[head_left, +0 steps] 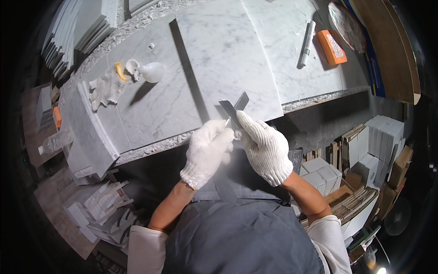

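My right hand (265, 148), in a white knit glove, pinches small flat dark-grey strips (229, 108) between thumb and fingers. Two of them seem to cross in an X, just above the near edge of a pale veined marble slab (223, 45). My left hand (207, 148), gloved the same way, is closed close beside them, its fingertips almost meeting the right hand's. A thin pale tip shows at its fingers; what it belongs to is hidden. A long dark strip (187, 68) runs across the slab beyond my left hand.
A white squeeze bottle (153, 72) and a crumpled white glove (107, 86) lie at left. At far right are a marker (308, 43) and an orange block (332, 47). Stacked slabs (96, 25) stand far left; white boxes (321, 173) sit below right.
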`<action>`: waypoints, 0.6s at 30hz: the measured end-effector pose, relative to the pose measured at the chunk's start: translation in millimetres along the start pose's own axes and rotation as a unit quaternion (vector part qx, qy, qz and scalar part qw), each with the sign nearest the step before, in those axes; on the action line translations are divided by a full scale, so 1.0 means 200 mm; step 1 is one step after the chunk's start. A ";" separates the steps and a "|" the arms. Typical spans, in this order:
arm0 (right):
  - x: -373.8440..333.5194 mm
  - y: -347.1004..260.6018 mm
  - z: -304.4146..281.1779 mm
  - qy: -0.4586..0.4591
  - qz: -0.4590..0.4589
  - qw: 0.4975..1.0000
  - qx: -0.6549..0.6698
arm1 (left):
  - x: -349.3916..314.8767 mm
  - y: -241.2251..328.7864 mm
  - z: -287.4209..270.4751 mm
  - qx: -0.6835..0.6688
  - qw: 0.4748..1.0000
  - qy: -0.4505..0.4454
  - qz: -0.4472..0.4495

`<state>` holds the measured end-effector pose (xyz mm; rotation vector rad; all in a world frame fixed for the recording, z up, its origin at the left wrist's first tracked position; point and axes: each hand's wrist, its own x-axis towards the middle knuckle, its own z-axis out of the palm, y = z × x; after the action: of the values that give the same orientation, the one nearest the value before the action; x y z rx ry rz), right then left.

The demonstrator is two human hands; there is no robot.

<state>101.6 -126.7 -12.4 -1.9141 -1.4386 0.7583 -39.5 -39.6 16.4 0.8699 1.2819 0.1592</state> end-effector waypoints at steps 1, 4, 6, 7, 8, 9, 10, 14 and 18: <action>-0.01 0.01 0.00 0.004 -0.002 1.000 0.007 | 0.00 0.00 0.00 -0.003 1.000 0.000 0.011; -0.02 0.02 0.01 0.015 0.000 1.000 0.015 | 0.00 -0.01 0.01 -0.009 1.000 0.002 0.025; -0.02 0.01 0.01 0.017 0.005 1.000 0.020 | 0.00 -0.01 0.01 -0.003 1.000 0.010 0.012; -0.02 0.00 0.02 0.017 0.009 1.000 0.022 | 0.00 -0.01 0.01 -0.004 1.000 0.002 0.019; -0.02 -0.01 0.02 0.018 0.014 0.999 0.024 | 0.00 -0.02 0.01 -0.003 1.000 -0.001 0.023; -0.02 -0.01 0.03 0.026 0.012 0.999 0.030 | 0.00 -0.02 0.00 -0.002 1.000 -0.002 0.021; -0.02 -0.01 0.03 0.033 0.010 0.999 0.035 | 0.00 -0.02 0.00 0.003 1.000 -0.002 0.026; -0.05 -0.02 0.04 0.031 0.032 0.996 0.074 | 0.00 -0.01 0.01 0.009 1.000 0.003 0.025; -0.05 -0.02 0.05 0.023 0.055 0.995 0.084 | -0.01 -0.01 0.01 0.014 0.999 0.010 0.032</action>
<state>88.3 -133.9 -14.7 -1.8806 -1.2098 0.8534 -39.0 -43.6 16.1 0.9357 1.2777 0.2001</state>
